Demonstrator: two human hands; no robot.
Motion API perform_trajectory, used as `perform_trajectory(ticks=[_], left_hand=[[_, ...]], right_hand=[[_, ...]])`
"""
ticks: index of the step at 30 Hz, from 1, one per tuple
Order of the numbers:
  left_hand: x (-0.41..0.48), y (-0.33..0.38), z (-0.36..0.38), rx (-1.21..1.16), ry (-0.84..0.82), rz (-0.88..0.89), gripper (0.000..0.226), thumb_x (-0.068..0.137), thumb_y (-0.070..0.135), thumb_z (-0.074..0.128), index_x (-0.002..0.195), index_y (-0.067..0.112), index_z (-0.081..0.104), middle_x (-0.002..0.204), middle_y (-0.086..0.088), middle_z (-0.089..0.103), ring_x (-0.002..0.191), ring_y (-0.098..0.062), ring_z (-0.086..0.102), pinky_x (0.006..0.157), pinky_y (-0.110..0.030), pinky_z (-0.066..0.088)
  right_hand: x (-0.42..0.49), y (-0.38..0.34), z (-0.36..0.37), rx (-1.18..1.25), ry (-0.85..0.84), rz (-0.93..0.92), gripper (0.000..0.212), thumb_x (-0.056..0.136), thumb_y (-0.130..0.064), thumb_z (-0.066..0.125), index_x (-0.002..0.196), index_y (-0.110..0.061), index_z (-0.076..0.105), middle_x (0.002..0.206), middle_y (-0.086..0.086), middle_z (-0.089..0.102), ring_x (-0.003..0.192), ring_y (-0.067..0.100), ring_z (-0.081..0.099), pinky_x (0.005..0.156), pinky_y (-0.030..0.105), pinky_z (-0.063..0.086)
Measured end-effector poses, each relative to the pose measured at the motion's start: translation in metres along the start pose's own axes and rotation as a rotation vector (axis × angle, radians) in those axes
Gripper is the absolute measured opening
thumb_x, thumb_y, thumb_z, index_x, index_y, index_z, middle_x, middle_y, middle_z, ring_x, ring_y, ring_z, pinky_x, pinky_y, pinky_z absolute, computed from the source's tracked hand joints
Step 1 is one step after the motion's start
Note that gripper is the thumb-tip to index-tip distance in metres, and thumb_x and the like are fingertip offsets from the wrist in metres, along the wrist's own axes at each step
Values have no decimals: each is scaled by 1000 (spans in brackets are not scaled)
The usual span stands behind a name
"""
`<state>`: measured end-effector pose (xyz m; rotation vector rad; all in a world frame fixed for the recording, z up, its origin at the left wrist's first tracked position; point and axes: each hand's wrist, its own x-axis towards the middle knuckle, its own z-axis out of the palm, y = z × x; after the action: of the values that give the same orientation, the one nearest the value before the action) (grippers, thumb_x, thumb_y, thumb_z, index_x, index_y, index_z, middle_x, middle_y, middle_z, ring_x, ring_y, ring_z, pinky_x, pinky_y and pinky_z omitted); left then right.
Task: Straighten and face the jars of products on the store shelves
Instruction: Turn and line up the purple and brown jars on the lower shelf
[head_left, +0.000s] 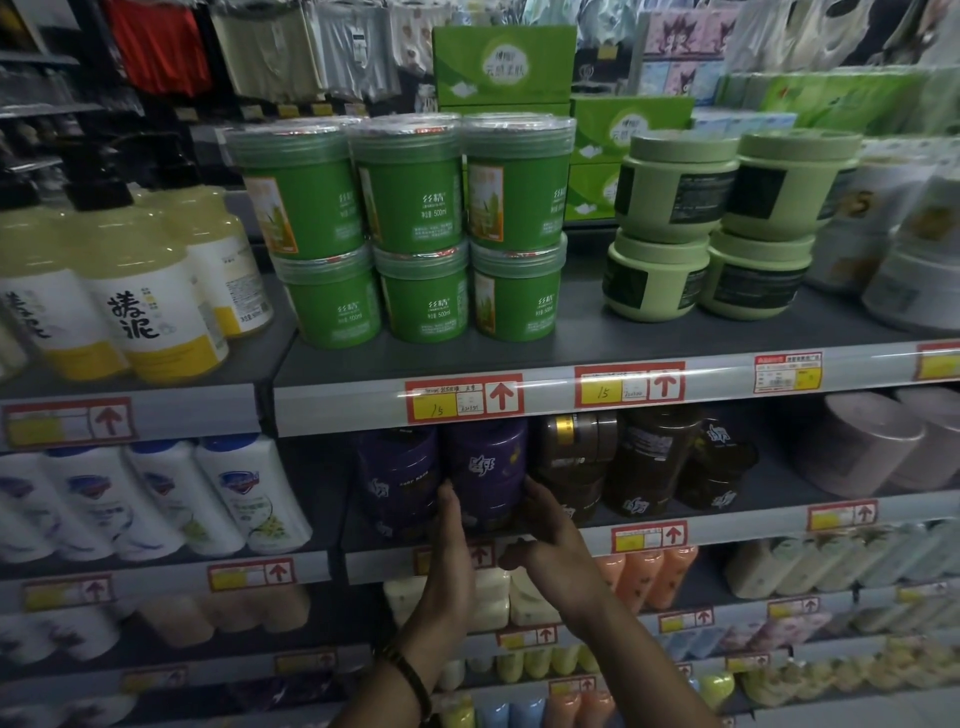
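A dark purple jar (485, 470) stands on the second shelf (727, 535), with a second purple jar (397, 475) touching its left side. My left hand (449, 540) presses the jar's left flank and my right hand (550, 530) cups its right flank, so both hands grip it. Dark brown jars (649, 462) stand to its right, some tilted. On the top shelf (597, 348) bright green jars (415, 228) are stacked two high, and pale green jars (711, 223) are stacked beside them.
White and yellow pump bottles (135, 291) fill the top shelf's left side. White body-wash bottles (223, 493) stand left of the purple jars. Pale round tubs (878, 441) sit at the right. Lower shelves hold soap bars and coloured bottles. Red price tags line the shelf edges.
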<state>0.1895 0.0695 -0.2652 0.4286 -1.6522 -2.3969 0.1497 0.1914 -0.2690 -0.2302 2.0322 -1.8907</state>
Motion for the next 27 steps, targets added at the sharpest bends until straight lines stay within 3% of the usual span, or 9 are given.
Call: perform_trajectory(ticks=[4,8,12,16,19,23,27], left_hand=[[-2,1,1,-4,9,8,44,92,64,29,123,45,53,101,32,74,93,13,70,70,-9,54],[-3,1,0,-10,3,13,46,95,61,28,126,43,57,108,26,76,102,6,71,75,-12,56],[-3,1,-3,-23,-8,9,41,91,63,26,120,48,52,99,38,73,94,17,67,74,-9,54],[1,-2,-9,4,2,24,45,89,71,30,122,51,53,121,32,65,102,19,64,89,-20,47],[2,-2,-10,29,8,34,55,85,78,34,128,51,54,139,22,61,114,14,62,96,-23,46],[-7,4,-6,-13,36,17,48,90,70,31,129,49,50,128,26,59,99,19,64,89,-20,47],[-14,7,0,24,42,90,67,89,75,31,151,50,31,142,28,43,112,28,46,93,-12,42]], right_hand=[[1,-4,1,-9,-13,8,90,60,-10,69,142,-44,54,131,-8,73,124,12,67,102,44,60],[0,-6,2,-12,-35,18,88,63,-6,68,138,-49,52,132,-8,71,123,10,66,102,42,60],[0,-2,2,-12,-24,8,91,62,-5,67,139,-51,51,132,-11,71,122,7,66,102,45,60],[0,-2,2,-26,-27,1,91,73,9,66,146,-43,50,133,-9,70,123,9,66,97,38,61],[0,-2,3,-25,-16,-9,93,68,1,67,151,-35,49,134,-6,71,124,13,67,99,40,61],[-4,-7,5,-33,27,-25,81,76,2,74,144,-35,53,130,-11,73,124,11,67,104,43,59],[-10,-12,9,-34,111,-105,82,88,8,71,155,-30,44,137,-20,67,125,0,64,111,41,55]])
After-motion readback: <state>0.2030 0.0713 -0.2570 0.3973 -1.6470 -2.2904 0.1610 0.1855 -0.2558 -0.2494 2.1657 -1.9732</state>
